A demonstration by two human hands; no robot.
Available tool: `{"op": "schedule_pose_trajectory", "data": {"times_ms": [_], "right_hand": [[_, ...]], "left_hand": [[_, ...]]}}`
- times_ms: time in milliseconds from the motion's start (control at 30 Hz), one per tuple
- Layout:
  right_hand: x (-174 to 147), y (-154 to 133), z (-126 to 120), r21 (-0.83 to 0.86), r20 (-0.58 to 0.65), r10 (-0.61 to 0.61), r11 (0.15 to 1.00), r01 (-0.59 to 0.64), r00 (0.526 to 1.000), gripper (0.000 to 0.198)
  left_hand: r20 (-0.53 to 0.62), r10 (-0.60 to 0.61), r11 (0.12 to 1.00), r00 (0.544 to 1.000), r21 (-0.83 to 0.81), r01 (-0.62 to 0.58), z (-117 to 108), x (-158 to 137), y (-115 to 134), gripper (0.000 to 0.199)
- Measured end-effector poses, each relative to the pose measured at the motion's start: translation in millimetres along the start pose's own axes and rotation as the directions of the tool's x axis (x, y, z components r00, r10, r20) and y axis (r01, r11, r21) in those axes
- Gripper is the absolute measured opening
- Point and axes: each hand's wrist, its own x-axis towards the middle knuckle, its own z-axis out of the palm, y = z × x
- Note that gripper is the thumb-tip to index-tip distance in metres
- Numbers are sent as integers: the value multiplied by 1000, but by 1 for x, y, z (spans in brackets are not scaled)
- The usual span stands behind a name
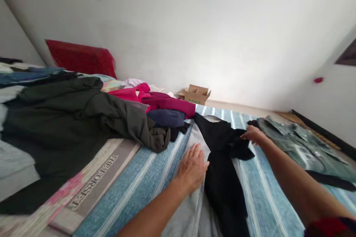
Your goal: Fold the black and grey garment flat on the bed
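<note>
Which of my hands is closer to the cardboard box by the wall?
Right. The right hand grips the black garment below and to the right of the cardboard box; the left hand lies flat on the grey cloth, farther down toward the camera.

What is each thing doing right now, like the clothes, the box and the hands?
black garment: spread out, partly bunched near the top
left hand: flat, pressing the grey cloth
right hand: gripping the black garment's edge
cardboard box: flaps open
green shirt: laid flat
clothes pile: heaped, unfolded
red pillow: leaning against the wall
</note>
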Motion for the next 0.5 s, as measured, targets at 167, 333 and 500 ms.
{"op": "schedule_pose_trajectory", "data": {"times_ms": [167, 333, 500], "right_hand": [[8, -53, 7, -1, -91, -170, 985, 171, 981, 37], [33, -153, 33, 85, -47, -377, 921, 379, 925, 38], [66, -215, 54, 149, 54, -380, 918, 369, 924, 30]], "left_hand": [[5, -13, 1000, 1000, -1, 13, 27, 12, -14, 61], [-13, 17, 1000, 1000, -20, -17, 34, 5, -22, 62], [-49, 13, 1000, 999, -11, -13, 42, 3, -22, 62]]}}
